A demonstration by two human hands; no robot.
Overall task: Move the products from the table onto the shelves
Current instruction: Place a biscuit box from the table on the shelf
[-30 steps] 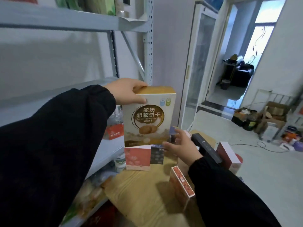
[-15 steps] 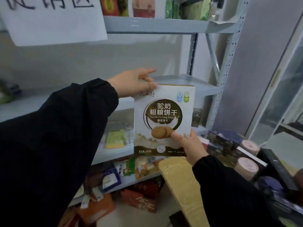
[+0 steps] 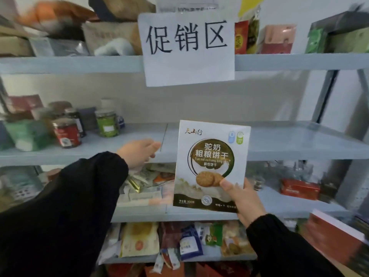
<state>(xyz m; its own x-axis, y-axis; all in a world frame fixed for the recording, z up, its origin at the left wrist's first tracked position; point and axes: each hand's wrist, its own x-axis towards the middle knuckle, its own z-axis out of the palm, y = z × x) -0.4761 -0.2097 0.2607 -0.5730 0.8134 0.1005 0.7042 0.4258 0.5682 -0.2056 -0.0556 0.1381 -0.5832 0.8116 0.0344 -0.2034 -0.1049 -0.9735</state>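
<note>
Biscuit box [image 3: 212, 154]: standing upright, long axis vertical, printed face toward the camera, hovering in front of the middle shelf [image 3: 299, 140].
Right hand [image 3: 242, 198]: pinching its lower right corner, thumb on the front.
Left hand [image 3: 139, 152]: fingers loosely together, holding nothing, reaching at the shelf edge left of the box.
Gap: bare shelf lying just behind and right; right hand nearer.

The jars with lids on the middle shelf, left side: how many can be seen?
4 clearly: red-label jar in front, green-label jar to its right, dark jar between them, brown-lidded jar behind. More may be hidden; that area is blurred.
</note>
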